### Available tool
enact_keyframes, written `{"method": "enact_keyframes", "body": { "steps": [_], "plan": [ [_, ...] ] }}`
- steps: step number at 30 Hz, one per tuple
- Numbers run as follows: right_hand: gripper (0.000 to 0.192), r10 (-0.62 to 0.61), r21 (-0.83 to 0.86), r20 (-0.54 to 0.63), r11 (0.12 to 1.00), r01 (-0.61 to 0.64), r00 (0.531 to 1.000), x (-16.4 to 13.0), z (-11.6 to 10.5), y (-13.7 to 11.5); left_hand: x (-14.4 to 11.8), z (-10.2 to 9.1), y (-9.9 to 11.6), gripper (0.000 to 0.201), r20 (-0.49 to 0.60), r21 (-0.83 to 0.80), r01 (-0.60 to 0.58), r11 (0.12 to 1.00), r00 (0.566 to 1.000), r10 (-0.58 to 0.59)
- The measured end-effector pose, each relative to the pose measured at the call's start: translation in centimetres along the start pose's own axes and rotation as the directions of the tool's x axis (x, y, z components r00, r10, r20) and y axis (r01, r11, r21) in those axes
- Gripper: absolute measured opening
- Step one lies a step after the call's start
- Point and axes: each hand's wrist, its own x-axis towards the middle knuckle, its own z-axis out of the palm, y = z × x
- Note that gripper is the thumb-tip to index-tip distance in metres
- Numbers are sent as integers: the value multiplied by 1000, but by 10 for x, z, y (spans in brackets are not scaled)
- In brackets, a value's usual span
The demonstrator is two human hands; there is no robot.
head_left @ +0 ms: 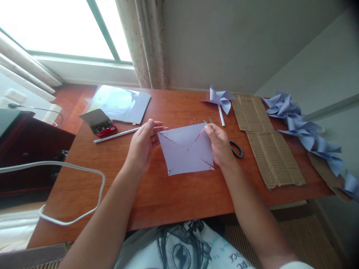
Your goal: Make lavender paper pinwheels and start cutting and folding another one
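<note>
A square sheet of pale lilac paper [186, 158] is held up above the table, with diagonal cuts running in from its corners. Small holes show in its centre and near the lower corners. My right hand [218, 144] pinches the sheet at its upper right corner, thumb in front. At the upper left corner is my left hand [143, 144], its fingers stretched out and apart, some of them behind the paper's edge; no firm grip shows. Scissors [236, 148] lie partly hidden behind the sheet and my right hand.
A finished paper pinwheel [220, 98] on a stick lies at the back. Corrugated cardboard [269, 149] and several more pinwheels [303, 129] are on the right. Leftward are an open red box [102, 125], a rolled paper stick [116, 135], a paper pack [120, 104] and a white cable [102, 186].
</note>
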Motion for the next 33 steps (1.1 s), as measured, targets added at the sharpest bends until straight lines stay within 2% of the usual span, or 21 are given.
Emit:
{"method": "enact_keyframes", "body": {
  "steps": [3,8,11,16,21,26,29,30,33],
  "plan": [
    [28,9,49,-62,999,-6,998,1,-1,-1,-3,4,-3,41,59,-39,53,998,997,-51],
    [25,-11,69,-81,998,17,997,3,0,1,-9,11,-10,31,96,36,17,999,995,-20],
    [30,-40,69,-73,997,45,997,3,3,2,-12,14,-11,25,67,86,-39,996,997,33],
    [40,-75,8,26,997,75,997,0,5,2,-13,14,-8,23,53,80,-28,996,998,24],
    [33,-98,-64,-62,994,94,993,0,6,8,-13,14,-7,21,26,17,-13,1000,1000,13],
    [29,-117,-35,-85,993,114,989,2,7,11,-11,17,-3,19,-38,-44,-61,997,997,60],
    [30,-124,-52,-85,991,120,989,4,8,12,-8,15,-1,12,-61,-10,-115,993,992,115],
    [31,-113,-60,-85,992,108,990,5,8,12,-7,13,-1,12,-39,17,-112,994,993,113],
    [33,-91,-86,-84,993,84,992,7,8,14,-5,8,-2,15,-83,93,-200,975,975,207]
  ]
}}
